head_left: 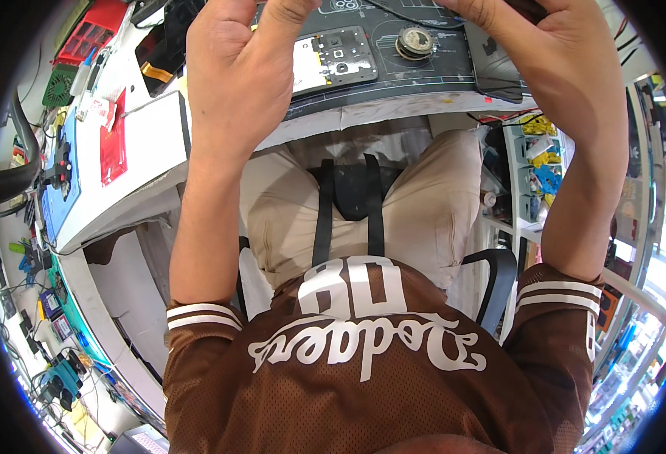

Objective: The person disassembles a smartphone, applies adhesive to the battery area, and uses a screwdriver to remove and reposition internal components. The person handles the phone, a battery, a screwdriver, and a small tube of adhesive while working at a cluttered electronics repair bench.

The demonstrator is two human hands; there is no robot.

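My left hand is raised over the desk at the top of the view. Thumb and fingers run out past the upper edge, so I cannot tell what they hold. Just right of it lies a phone with its back off, showing a dark inner frame and a white area. My right hand is also high, its fingertips cut off by the upper edge. Beside its wrist rests a flat dark glossy panel. Between the hands sits a small round metal tin or spool.
A black printed work mat covers the desk's front edge. Toward the left lie a red packet, a blue mat and a red parts box. Drawers of small parts stand at the right, near a chair armrest.
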